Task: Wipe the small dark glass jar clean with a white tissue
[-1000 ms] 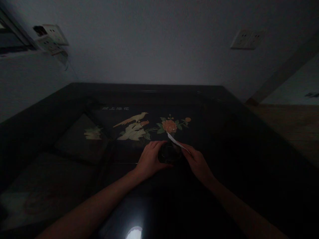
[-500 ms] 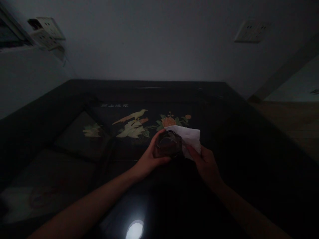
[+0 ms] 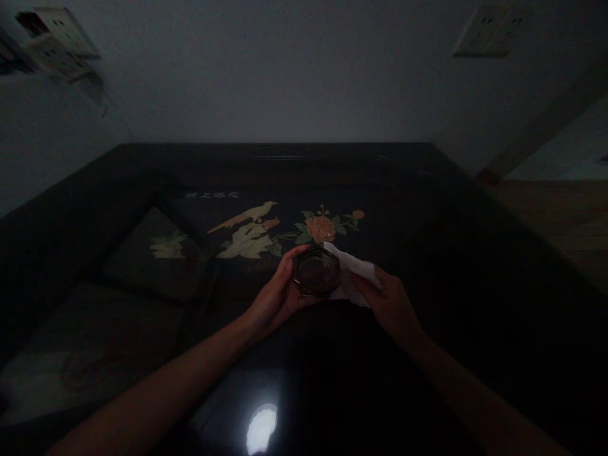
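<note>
A dark, see-through glass dish with an angular rim, perhaps an ashtray (image 3: pixel 316 273), is held up over the black table by my left hand (image 3: pixel 285 288). The fingers and thumb of that hand wrap round its left side. My right hand (image 3: pixel 387 301) pinches a white tissue (image 3: pixel 356 269), which lies against the dish's right side. Part of the tissue's lower edge is in shadow, and the dim light hides the dish's underside.
The glossy black table (image 3: pixel 285 164) bears an inlaid picture of a bird (image 3: pixel 251 215) and a flower (image 3: pixel 320 228). A pale wall (image 3: pixel 285 76) stands behind it, with sockets (image 3: pixel 487 30) at right and a power strip (image 3: pixel 57 57) at left.
The dish has turned, its rim now facing me more squarely. The tissue has dropped and folded narrower along the dish's right side. My view has tilted slightly downward.
</note>
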`<state>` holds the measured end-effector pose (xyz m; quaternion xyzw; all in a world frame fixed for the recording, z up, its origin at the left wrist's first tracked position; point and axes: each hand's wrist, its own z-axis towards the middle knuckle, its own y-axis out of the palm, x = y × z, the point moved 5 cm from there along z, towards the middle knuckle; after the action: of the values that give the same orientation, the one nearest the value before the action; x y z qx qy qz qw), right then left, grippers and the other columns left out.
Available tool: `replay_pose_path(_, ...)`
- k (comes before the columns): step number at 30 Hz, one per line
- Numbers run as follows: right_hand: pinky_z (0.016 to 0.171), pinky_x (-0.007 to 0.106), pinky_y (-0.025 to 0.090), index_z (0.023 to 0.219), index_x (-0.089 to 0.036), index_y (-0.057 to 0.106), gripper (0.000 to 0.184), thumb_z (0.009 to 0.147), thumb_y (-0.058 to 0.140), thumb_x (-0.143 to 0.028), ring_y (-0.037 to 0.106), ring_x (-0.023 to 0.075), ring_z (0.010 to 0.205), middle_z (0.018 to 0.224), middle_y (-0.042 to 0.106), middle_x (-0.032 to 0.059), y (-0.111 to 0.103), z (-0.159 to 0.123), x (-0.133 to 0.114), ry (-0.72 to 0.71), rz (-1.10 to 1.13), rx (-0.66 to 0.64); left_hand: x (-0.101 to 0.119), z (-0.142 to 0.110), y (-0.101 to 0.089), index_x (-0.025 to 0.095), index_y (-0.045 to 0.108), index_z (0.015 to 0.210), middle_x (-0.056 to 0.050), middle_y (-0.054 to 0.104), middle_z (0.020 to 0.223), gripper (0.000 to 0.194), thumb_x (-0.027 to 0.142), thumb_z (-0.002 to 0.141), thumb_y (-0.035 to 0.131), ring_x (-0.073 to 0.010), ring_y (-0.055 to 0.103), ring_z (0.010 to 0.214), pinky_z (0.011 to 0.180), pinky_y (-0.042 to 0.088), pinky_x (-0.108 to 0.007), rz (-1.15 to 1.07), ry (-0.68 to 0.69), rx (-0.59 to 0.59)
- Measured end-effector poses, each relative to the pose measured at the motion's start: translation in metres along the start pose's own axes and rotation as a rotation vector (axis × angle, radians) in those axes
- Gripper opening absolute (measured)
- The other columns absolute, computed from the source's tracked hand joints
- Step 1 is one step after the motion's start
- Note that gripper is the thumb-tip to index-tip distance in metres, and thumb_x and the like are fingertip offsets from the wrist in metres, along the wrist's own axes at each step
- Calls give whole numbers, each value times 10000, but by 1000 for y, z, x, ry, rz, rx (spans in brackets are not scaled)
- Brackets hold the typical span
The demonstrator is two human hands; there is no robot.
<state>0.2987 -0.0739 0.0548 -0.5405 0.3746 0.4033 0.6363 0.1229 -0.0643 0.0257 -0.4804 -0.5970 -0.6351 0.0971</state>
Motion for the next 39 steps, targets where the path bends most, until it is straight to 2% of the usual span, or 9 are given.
replay_pose_path(6, 706, 380, 557, 914, -142, 703, 303, 827, 552, -390, 691, 271, 808, 859, 742, 96, -13, -1, 3, 24, -38, 134, -4, 4, -4, 270, 371, 1363, -101, 471, 1389, 506, 465, 907, 470, -263, 479, 1243, 1002, 417, -439, -42, -35, 14)
replay_pose_path(8, 730, 396, 564, 969, -148, 698, 306, 868, 517, -374, 694, 278, 856, 916, 742, 103, -22, -4, 0, -49, -64, 228, -6, 4, -3, 256, 374, 1372, -109, 492, 1369, 533, 480, 900, 474, -261, 481, 1241, 1031, 386, -444, -58, -67, -11)
replay_pose_path(10, 836, 423, 547, 1097, -174, 661, 307, 911, 462, -317, 664, 274, 999, 1085, 707, 101, -27, -8, -10, -232, -114, 257, -7, 3, -2, 270, 363, 1382, -103, 505, 1356, 539, 478, 898, 476, -262, 486, 1236, 1038, 372, -461, -71, -89, -26)
replay_pose_path(14, 1056, 476, 407, 1322, -238, 503, 407, 938, 380, -183, 481, 247, 1272, 1371, 525, 66, -10, -24, -36, -736, -317, -17, -8, 2, -1, 294, 419, 1339, -69, 482, 1385, 472, 447, 897, 482, -262, 460, 1258, 1025, 384, -457, -41, -88, -37)
replay_pose_path(17, 1105, 471, 353, 1368, -202, 441, 453, 929, 382, -106, 397, 225, 1334, 1401, 485, 89, 10, -31, -39, -883, -505, -175, -5, 3, -1, 305, 419, 1337, -57, 491, 1376, 503, 457, 868, 519, -266, 450, 1262, 1017, 390, -449, 37, -36, 0)
replay_pose_path(22, 1104, 451, 365, 1356, -118, 447, 470, 907, 336, -39, 365, 218, 1352, 1379, 504, 118, 33, -34, -32, -886, -647, -238, 1, 4, 1, 273, 379, 1367, -77, 520, 1334, 570, 489, 858, 517, -267, 491, 1213, 1024, 373, -445, 34, 3, 85)
replay_pose_path(30, 1094, 470, 386, 1321, -57, 478, 464, 863, 402, -72, 500, 253, 1252, 1261, 607, 158, 45, -41, -29, -829, -654, -243, -2, 1, 3, 279, 416, 1334, -68, 498, 1356, 561, 489, 838, 573, -258, 429, 1274, 1013, 391, -410, 112, 73, 25)
replay_pose_path(35, 1101, 447, 376, 1361, -40, 414, 514, 848, 388, -44, 502, 230, 1252, 1296, 578, 170, 49, -43, -26, -783, -649, -252, -4, 1, 2, 260, 431, 1324, -74, 537, 1311, 508, 422, 862, 569, -245, 471, 1237, 1020, 379, -394, 106, 85, -2)
replay_pose_path(39, 1154, 531, 194, 1361, -139, 437, 512, 865, 368, -35, 519, 217, 1236, 1302, 581, 125, 48, -43, -24, -742, -709, -271, -4, 0, 1, 251, 454, 1312, -82, 556, 1288, 502, 417, 855, 580, -244, 485, 1220, 1016, 377, -391, 125, 108, 23)
